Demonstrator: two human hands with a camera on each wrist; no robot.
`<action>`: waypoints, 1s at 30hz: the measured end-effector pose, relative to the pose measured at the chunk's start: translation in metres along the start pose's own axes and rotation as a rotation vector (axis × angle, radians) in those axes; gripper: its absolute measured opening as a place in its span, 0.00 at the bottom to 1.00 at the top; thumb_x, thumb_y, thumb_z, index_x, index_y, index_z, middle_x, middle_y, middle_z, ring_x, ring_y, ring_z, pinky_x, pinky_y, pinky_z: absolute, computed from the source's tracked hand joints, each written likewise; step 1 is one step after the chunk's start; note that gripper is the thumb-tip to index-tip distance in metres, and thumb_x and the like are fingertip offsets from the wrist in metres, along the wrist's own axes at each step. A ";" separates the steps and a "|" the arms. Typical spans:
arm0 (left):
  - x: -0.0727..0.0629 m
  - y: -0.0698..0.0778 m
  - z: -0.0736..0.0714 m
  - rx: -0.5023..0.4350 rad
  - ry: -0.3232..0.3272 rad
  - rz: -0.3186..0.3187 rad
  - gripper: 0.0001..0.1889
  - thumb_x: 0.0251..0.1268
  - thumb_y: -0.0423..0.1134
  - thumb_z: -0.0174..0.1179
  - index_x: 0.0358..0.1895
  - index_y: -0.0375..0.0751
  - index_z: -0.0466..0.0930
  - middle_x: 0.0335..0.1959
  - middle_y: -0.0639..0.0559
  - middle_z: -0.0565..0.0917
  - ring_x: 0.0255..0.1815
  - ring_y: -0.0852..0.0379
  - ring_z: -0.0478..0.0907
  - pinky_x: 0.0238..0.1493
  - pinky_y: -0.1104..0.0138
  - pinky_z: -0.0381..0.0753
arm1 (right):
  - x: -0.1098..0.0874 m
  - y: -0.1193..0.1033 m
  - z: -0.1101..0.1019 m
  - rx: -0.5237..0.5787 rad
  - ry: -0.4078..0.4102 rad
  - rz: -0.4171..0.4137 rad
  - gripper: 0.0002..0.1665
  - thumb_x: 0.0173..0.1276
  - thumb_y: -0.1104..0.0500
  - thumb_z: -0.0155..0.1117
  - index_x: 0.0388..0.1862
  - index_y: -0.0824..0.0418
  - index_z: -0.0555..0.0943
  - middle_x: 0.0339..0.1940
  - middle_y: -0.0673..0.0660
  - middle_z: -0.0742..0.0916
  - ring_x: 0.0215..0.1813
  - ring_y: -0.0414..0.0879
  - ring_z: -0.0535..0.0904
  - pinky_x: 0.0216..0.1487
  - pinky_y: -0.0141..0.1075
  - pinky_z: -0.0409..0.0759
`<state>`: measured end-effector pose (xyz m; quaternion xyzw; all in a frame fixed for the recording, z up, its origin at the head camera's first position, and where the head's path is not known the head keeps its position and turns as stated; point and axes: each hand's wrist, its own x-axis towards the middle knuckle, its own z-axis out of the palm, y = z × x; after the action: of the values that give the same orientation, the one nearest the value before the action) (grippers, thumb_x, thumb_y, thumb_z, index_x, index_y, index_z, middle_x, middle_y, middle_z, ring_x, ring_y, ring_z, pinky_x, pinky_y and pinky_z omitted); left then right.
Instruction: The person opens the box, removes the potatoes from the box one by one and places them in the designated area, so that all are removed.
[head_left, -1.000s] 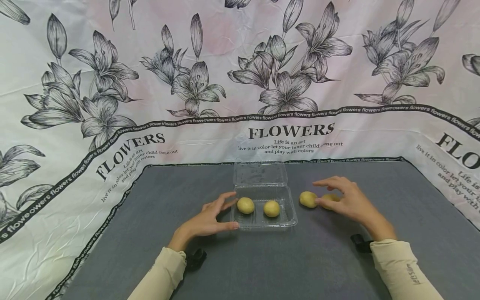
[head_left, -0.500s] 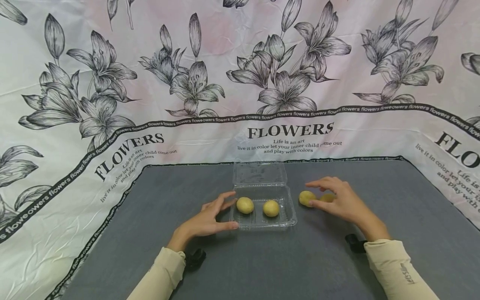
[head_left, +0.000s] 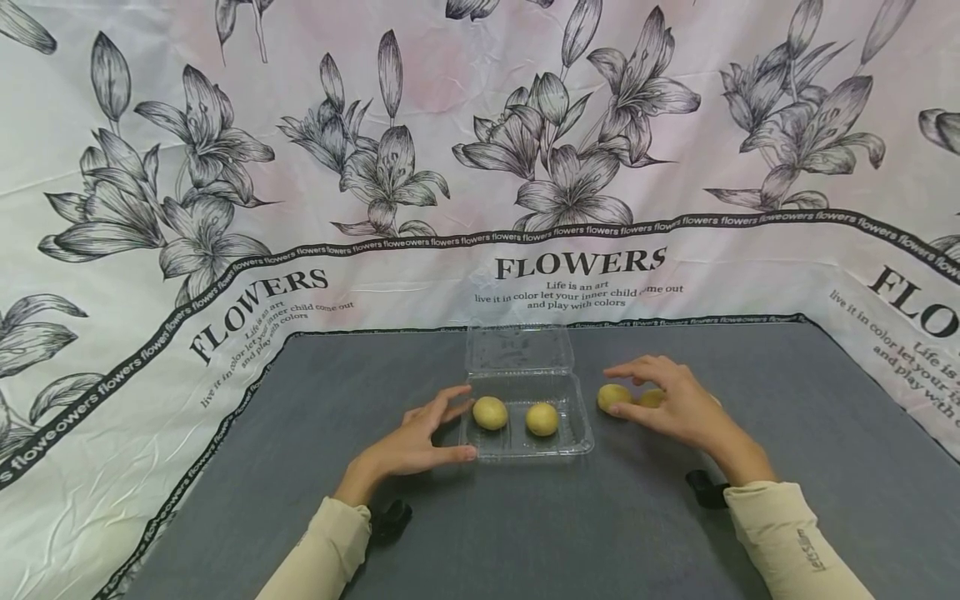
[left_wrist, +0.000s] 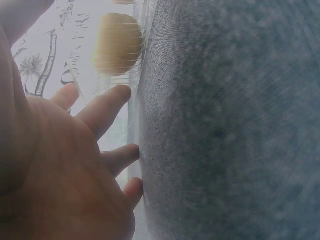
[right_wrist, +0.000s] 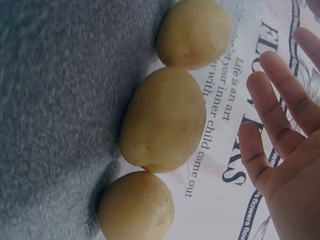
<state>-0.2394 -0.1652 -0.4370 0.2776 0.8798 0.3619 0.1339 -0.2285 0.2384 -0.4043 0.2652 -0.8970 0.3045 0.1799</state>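
Note:
A clear plastic clamshell box (head_left: 570, 433) stands with its lid raised at the back, holding two potatoes, one left (head_left: 490, 413) and one right (head_left: 542, 419). At the box's left end my left hand (head_left: 416, 437) has its fingers and thumb spread, fingertips right at the wall. My right hand (head_left: 686, 408) is over loose potatoes right of the box, its thumb and forefinger apart around the nearest potato (head_left: 612, 397). In the right wrist view three potatoes lie in a row, a middle one (right_wrist: 164, 120) among them, with the straight fingers (right_wrist: 272, 107) apart from them.
A dark grey cloth (head_left: 525, 533) covers the table. Behind and at both sides hangs a white curtain (head_left: 420, 287) with printed flowers and lettering. The box's lid (head_left: 517, 348) stands close to the curtain. A black strap (head_left: 705, 490) is at the right wrist.
My right hand has shifted left, toward the potato nearest the box, uncovering part of another potato behind it. My left hand and the box have stayed put.

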 end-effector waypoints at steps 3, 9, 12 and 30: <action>-0.001 0.001 0.000 -0.004 0.001 -0.003 0.50 0.66 0.61 0.65 0.83 0.58 0.44 0.80 0.59 0.64 0.86 0.46 0.46 0.76 0.37 0.41 | 0.001 -0.001 0.002 0.014 -0.008 -0.006 0.27 0.55 0.57 0.82 0.55 0.54 0.86 0.47 0.55 0.88 0.46 0.52 0.80 0.52 0.47 0.64; -0.001 0.001 0.000 -0.002 0.000 0.003 0.50 0.66 0.61 0.65 0.83 0.57 0.43 0.80 0.58 0.64 0.85 0.46 0.47 0.76 0.37 0.41 | 0.003 -0.004 0.003 0.020 -0.022 -0.012 0.27 0.56 0.56 0.82 0.56 0.52 0.86 0.47 0.52 0.88 0.46 0.50 0.80 0.51 0.47 0.64; 0.000 0.000 0.000 -0.002 0.000 0.004 0.50 0.66 0.61 0.65 0.83 0.57 0.44 0.80 0.58 0.64 0.85 0.46 0.47 0.76 0.37 0.41 | 0.005 -0.006 0.003 0.021 -0.026 -0.030 0.27 0.56 0.56 0.82 0.56 0.52 0.86 0.46 0.49 0.87 0.45 0.50 0.80 0.51 0.46 0.67; 0.000 0.001 0.000 0.005 0.008 -0.012 0.50 0.65 0.63 0.66 0.83 0.61 0.44 0.80 0.60 0.64 0.85 0.47 0.47 0.76 0.38 0.41 | 0.012 -0.016 0.026 0.041 -0.105 -0.065 0.27 0.59 0.54 0.80 0.57 0.55 0.86 0.50 0.54 0.88 0.53 0.52 0.79 0.54 0.55 0.76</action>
<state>-0.2394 -0.1648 -0.4365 0.2713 0.8829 0.3598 0.1320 -0.2325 0.2066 -0.4105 0.3135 -0.8897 0.3023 0.1367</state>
